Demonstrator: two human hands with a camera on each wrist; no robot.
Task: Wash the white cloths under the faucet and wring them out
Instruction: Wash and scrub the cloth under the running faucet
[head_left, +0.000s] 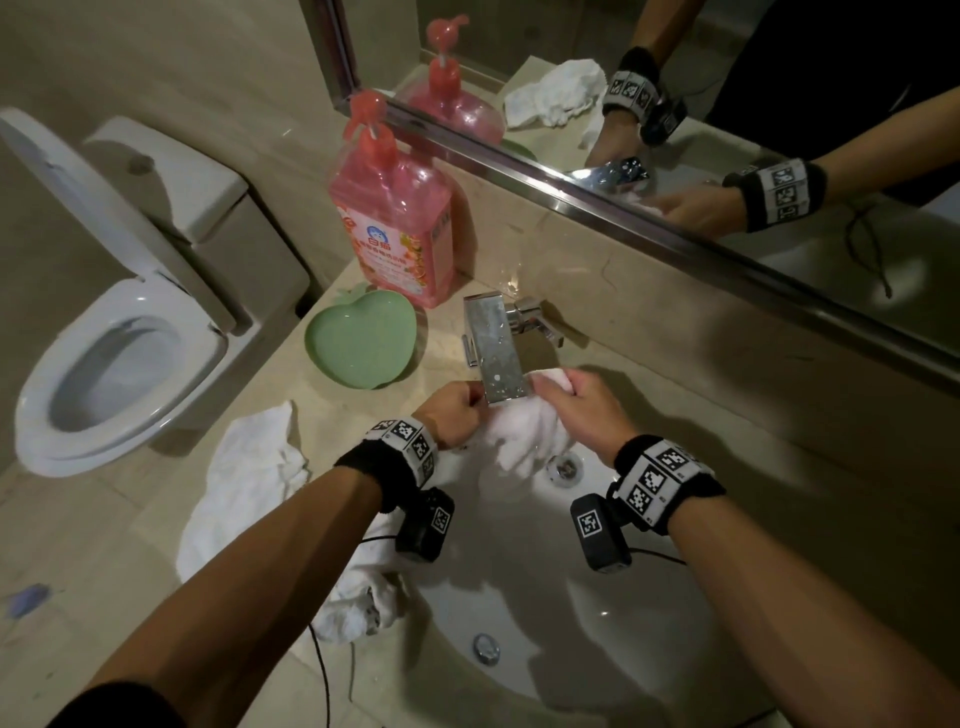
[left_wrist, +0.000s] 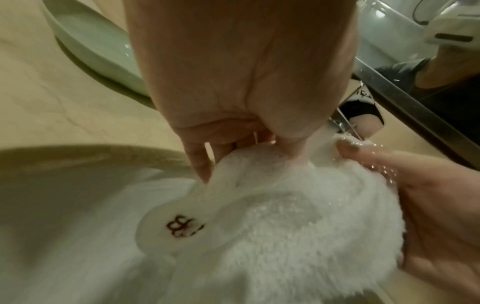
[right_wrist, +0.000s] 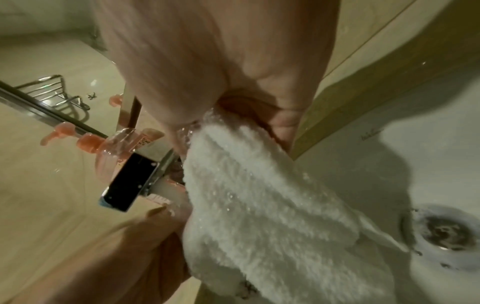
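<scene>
Two hands, left (head_left: 457, 410) and right (head_left: 584, 405), each grip clamped on one wet cloth (head_left: 519, 441) under faucet (head_left: 496, 353); two more cloths (head_left: 249, 467) beside sink (head_left: 519, 597).

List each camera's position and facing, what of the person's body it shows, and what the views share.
Head: worn on the head, looking down at the sink, faucet and counter; both forearms, left hand, right hand.
Left wrist: looks along the left hand at the white cloth; the right hand's fingers show too.
Right wrist: looks along the right hand at the cloth, with the drain beside it.
Shared: the cloth, held by both hands.
</scene>
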